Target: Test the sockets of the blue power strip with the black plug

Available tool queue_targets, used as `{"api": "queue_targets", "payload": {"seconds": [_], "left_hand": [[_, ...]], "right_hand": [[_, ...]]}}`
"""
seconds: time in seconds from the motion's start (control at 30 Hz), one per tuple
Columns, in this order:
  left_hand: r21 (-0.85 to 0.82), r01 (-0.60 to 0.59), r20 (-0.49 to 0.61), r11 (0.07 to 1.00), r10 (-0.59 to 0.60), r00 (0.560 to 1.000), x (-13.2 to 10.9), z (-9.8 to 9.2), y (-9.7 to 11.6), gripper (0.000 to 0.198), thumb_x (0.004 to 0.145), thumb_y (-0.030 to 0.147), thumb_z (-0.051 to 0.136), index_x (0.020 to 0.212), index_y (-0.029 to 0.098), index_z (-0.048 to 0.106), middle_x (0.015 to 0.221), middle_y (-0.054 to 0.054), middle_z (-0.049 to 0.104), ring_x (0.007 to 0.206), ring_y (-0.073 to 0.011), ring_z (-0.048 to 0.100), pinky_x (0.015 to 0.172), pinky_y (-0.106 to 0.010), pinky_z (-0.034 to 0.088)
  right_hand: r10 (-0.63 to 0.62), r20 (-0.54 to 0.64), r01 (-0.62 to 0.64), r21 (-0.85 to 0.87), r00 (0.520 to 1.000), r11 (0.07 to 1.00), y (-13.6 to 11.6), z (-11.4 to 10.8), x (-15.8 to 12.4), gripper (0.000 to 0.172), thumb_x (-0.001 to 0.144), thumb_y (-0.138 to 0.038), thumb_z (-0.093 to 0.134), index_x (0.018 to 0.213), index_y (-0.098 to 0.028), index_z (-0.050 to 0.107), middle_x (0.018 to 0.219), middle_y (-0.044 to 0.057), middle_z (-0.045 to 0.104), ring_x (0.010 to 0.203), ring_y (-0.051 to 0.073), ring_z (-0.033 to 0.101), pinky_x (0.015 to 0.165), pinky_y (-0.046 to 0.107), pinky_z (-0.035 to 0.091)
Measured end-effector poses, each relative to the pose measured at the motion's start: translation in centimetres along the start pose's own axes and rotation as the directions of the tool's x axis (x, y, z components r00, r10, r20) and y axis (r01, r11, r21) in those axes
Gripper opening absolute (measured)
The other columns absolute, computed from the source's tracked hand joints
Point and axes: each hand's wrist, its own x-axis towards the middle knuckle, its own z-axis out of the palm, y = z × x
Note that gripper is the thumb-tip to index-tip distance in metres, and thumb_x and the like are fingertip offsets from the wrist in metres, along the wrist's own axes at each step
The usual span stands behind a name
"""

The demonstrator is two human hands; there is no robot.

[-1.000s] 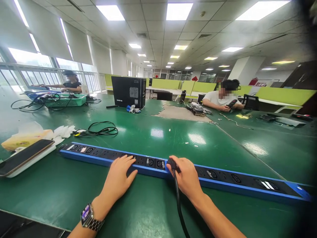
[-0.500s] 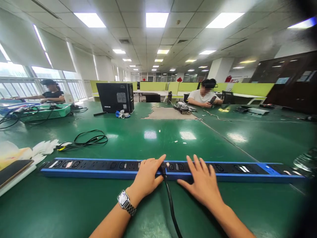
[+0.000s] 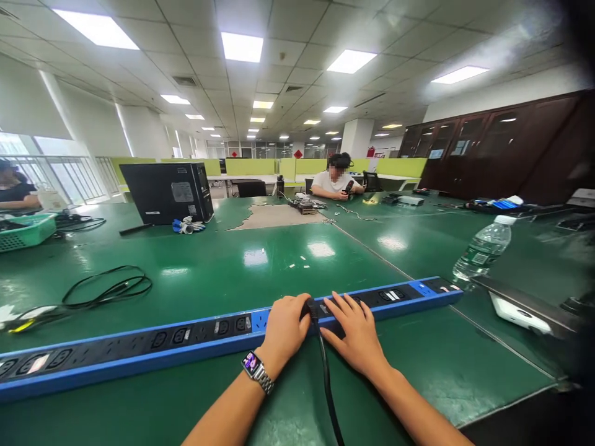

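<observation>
A long blue-and-black power strip (image 3: 186,337) lies across the green table (image 3: 260,266) in front of me. A black plug (image 3: 310,306) sits in one of its sockets, and its cable (image 3: 328,396) runs back towards me. My left hand (image 3: 284,327), with a watch on the wrist, is closed around the plug from the left. My right hand (image 3: 356,333) lies flat on the strip just right of the plug, fingers spread, holding nothing.
A water bottle (image 3: 483,248) and a white device (image 3: 515,313) lie at the right. A coiled black cable (image 3: 106,288), a computer tower (image 3: 167,192) and a green basket (image 3: 23,229) are at the left. One person (image 3: 333,183) sits far across, another at the left edge.
The plug passed from my right hand to my left. My right hand now lies flat on the strip beside it. My view has swung right, bringing the bottle into sight.
</observation>
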Motion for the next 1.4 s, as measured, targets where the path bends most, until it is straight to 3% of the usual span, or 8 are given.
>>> {"api": "queue_targets", "payload": {"seconds": [0.33,0.57,0.7,0.8,0.93,1.0,1.17,1.4], "left_hand": [[-0.016,0.042,0.09,0.999,-0.041,0.995,1.0,0.7,0.7,0.025,0.089,0.02,0.058,0.113,0.021,0.059,0.107,-0.007,0.071,0.1,-0.0227,0.065,0.088,-0.034,0.05],[0.152,0.02,0.102,0.988,-0.036,0.994,0.0,0.7,1.5,0.031,0.089,0.025,0.059,0.12,0.019,0.054,0.109,-0.009,0.07,0.112,-0.0279,0.06,0.097,-0.046,0.043],[0.238,0.001,0.036,0.971,-0.009,0.999,-3.0,-1.7,-0.5,0.062,0.087,0.032,0.061,0.143,0.016,0.037,0.135,-0.013,0.058,0.131,-0.031,0.045,0.108,-0.049,0.034],[0.375,0.176,-0.102,0.91,-0.148,0.984,-6.4,-5.1,-3.8,0.071,0.082,0.042,0.068,0.142,0.018,0.041,0.147,-0.013,0.046,0.136,-0.0359,0.037,0.112,-0.055,0.027],[0.463,0.263,-0.068,0.846,-0.262,0.963,-9.5,-7.8,-7.5,0.067,0.078,0.047,0.072,0.136,0.022,0.051,0.14,-0.013,0.053,0.133,-0.0365,0.042,0.111,-0.056,0.029],[0.464,0.245,-0.07,0.851,-0.24,0.968,-10.0,-7.8,-8.1,0.061,0.082,0.047,0.068,0.135,0.023,0.052,0.139,-0.011,0.055,0.133,-0.0339,0.043,0.111,-0.053,0.031],[0.449,0.251,-0.109,0.857,-0.226,0.968,-10.0,-7.1,-7.8,0.059,0.082,0.047,0.068,0.135,0.023,0.053,0.139,-0.012,0.055,0.132,-0.0348,0.044,0.11,-0.053,0.033],[0.217,0.2,-0.088,0.955,-0.185,0.979,-8.8,-7.8,-6.9,0.056,0.083,0.034,0.068,0.135,0.02,0.052,0.141,-0.013,0.053,0.13,-0.0296,0.046,0.11,-0.05,0.035]], "right_hand": [[0.013,-0.019,-0.009,0.157,1.0,0.988,0.2,-0.4,-0.1,0.058,0.087,-0.048,0.054,0.139,-0.027,0.045,0.141,0.009,0.053,0.132,0.03,0.045,0.11,0.063,0.025],[-0.163,0.031,0.141,0.361,0.986,0.922,-0.2,-1.7,2.3,0.053,0.087,-0.045,0.057,0.135,-0.025,0.051,0.126,0.009,0.065,0.115,0.024,0.06,0.098,0.044,0.049],[-0.186,-0.038,0.186,0.392,0.982,0.901,-0.5,-0.8,2.7,0.038,0.091,-0.042,0.053,0.124,-0.024,0.059,0.113,0.009,0.07,0.104,0.024,0.065,0.091,0.042,0.053],[-0.16,-0.115,0.194,0.418,0.98,0.887,-0.6,-0.4,2.9,0.032,0.091,-0.043,0.053,0.114,-0.023,0.062,0.106,0.009,0.071,0.098,0.024,0.066,0.087,0.041,0.053],[-0.056,-0.167,0.133,0.504,0.984,0.854,-3.5,-1.0,4.1,0.032,0.091,-0.043,0.053,0.116,-0.022,0.056,0.102,0.008,0.07,0.088,0.021,0.068,0.079,0.034,0.054],[-0.121,-0.119,0.166,0.518,0.985,0.839,-6.2,-1.2,4.8,0.031,0.092,-0.042,0.052,0.115,-0.022,0.056,0.104,0.008,0.069,0.092,0.021,0.066,0.081,0.034,0.053],[-0.249,0.013,0.213,0.479,0.968,0.852,-11.7,-0.4,5.1,0.026,0.093,-0.038,0.049,0.111,-0.022,0.059,0.104,0.008,0.069,0.096,0.024,0.063,0.085,0.04,0.05],[-0.296,0.076,0.247,0.377,0.952,0.893,-12.9,-0.2,4.8,0.028,0.091,-0.027,0.048,0.117,-0.022,0.058,0.113,0.008,0.068,0.102,0.025,0.058,0.093,0.046,0.045]]}}
